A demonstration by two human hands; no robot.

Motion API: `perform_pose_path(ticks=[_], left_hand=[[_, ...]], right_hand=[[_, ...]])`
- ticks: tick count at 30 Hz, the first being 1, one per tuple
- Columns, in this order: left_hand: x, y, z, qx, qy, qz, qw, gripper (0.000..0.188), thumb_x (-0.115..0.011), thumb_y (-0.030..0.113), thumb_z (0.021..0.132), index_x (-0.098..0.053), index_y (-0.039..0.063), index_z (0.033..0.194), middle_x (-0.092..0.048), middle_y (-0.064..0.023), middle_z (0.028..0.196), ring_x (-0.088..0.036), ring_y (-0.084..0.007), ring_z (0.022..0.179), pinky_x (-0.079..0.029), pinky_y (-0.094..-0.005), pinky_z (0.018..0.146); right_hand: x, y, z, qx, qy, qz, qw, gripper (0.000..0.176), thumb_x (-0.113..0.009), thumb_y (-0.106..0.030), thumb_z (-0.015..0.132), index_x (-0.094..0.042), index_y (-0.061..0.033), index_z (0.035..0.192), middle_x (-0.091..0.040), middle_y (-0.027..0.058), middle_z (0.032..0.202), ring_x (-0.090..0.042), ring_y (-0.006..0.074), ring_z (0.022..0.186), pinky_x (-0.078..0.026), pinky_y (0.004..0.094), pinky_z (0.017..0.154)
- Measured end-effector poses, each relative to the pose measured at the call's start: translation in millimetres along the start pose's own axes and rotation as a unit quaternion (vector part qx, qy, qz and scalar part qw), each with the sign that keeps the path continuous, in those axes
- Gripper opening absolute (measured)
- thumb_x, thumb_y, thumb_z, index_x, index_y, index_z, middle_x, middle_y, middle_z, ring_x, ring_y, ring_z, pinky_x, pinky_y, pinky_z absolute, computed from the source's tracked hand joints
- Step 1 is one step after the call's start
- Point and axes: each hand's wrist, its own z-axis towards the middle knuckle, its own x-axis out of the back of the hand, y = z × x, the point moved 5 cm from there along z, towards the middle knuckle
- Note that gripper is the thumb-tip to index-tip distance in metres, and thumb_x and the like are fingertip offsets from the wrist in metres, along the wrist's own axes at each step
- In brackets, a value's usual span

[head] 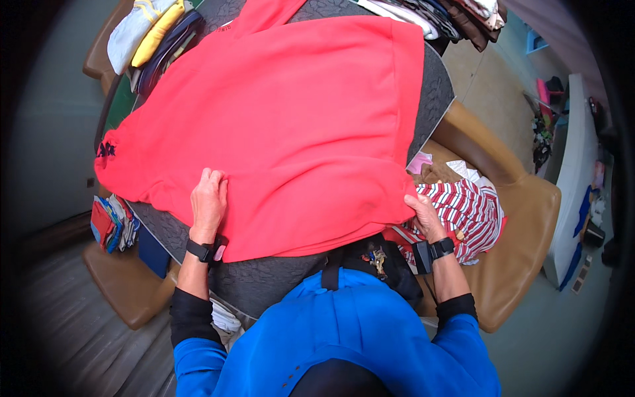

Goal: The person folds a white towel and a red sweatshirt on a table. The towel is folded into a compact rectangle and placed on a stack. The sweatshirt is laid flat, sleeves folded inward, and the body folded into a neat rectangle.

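Note:
A large red sweatshirt (307,109) lies spread across a table with a dark grey patterned cover (268,283). Its ribbed hem faces right, and one sleeve reaches past the far edge of the view. Dark lettering shows at its left end. My left hand (208,201) pinches the fabric near the lower left, fingers bent together. At the near right corner, my right hand (424,213) grips the hem between thumb and fingers. Soft creases run between both hands. The underside of the garment is hidden.
Folded clothes (168,49) are stacked at the far left, with another pile (446,20) at the far right. A brown chair (516,248) on the right carries a striped red-and-white garment (461,213). Small folded clothes (114,223) rest by a left chair (129,283).

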Motion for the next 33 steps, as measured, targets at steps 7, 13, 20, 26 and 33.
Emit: perform_pose_path(ticks=[7,13,20,26,33], left_hand=[[3.5,-9.1,5.1,-0.019,0.117,-0.054,0.991,0.026,-0.062,0.0,0.079,-0.059,0.004,0.104,-0.055,-0.0152,0.111,-0.06,-0.0331,0.093,-0.051,-0.038,0.075],[5.8,17.0,-53.5,-0.068,-0.029,-0.061,0.995,0.07,-0.074,0.019,0.069,-0.046,0.004,0.132,-0.027,-0.0214,0.147,-0.036,-0.0384,0.13,-0.032,-0.0455,0.105],[-0.1,9.0,-126.4,-0.044,-0.087,-0.047,0.994,0.065,-0.072,0.016,0.068,-0.051,0.004,0.129,-0.032,-0.0205,0.146,-0.029,-0.0373,0.136,-0.027,-0.0478,0.108],[-3.4,-2.1,-141.8,-0.026,0.03,-0.068,0.997,0.04,-0.053,-0.009,0.076,-0.061,0.003,0.113,-0.056,-0.0157,0.128,-0.044,-0.0348,0.128,-0.028,-0.0488,0.107],[14.9,-6.2,-136.4,-0.002,-0.037,-0.093,0.995,0.028,-0.062,0.016,0.082,-0.065,0.003,0.107,-0.057,-0.0149,0.125,-0.045,-0.0302,0.126,-0.028,-0.0493,0.106]], right_hand=[[19.4,3.1,-16.0,0.046,0.078,-0.02,0.996,0.029,-0.061,-0.011,0.089,-0.06,0.0057,0.112,-0.066,0.0096,0.104,-0.064,0.0141,0.09,-0.051,0.0274,0.081],[20.3,10.1,-10.8,-0.015,0.051,-0.031,0.998,0.031,-0.059,-0.012,0.089,-0.058,0.0055,0.114,-0.065,0.0104,0.109,-0.064,0.016,0.096,-0.051,0.0285,0.085],[15.9,23.2,-13.0,-0.08,-0.02,0.093,0.992,0.041,-0.061,-0.02,0.089,-0.052,0.0025,0.121,-0.062,0.0116,0.115,-0.063,0.0208,0.101,-0.052,0.0346,0.086],[17.0,-8.4,-22.9,0.023,0.096,0.057,0.993,0.038,-0.058,-0.008,0.088,-0.049,0.0024,0.124,-0.061,0.0119,0.118,-0.061,0.0211,0.104,-0.051,0.0329,0.089],[31.3,13.8,-11.8,-0.006,0.095,-0.025,0.995,0.04,-0.061,-0.01,0.085,-0.052,0.0029,0.122,-0.064,0.0101,0.111,-0.063,0.0195,0.099,-0.051,0.0307,0.087]])
